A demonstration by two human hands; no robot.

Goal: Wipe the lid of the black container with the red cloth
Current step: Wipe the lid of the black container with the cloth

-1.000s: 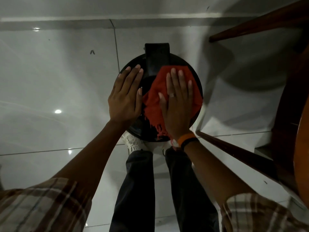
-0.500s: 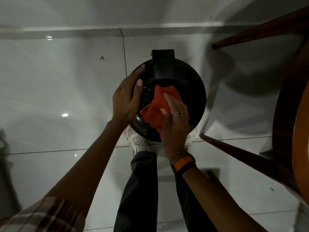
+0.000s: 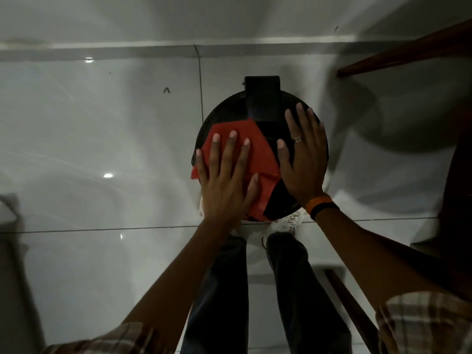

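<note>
Lid (image 3: 301, 103) mostly hidden under red cloth (image 3: 258, 149) and both hands, container body unseen — shoes perhaps white, half hidden

Head camera looks steeply, perhaps straight, down.

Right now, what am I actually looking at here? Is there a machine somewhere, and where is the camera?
No machine here: a person is doing the job with bare hands. The one picture comes from a camera worn on that person's head, looking straight down, so you see their arms, dark trouser legs and pale shoes from above.

Below them, on a glossy white tiled floor, stands a round black container with a shiny lid and a black block at its far edge. The left hand lies flat, fingers spread, pressing a red cloth onto the left part of the lid. The right hand, wearing a ring and an orange and black wristband, rests flat on the bare right part. Neither hand grips anything. Dark wooden furniture stands at the right.
</note>
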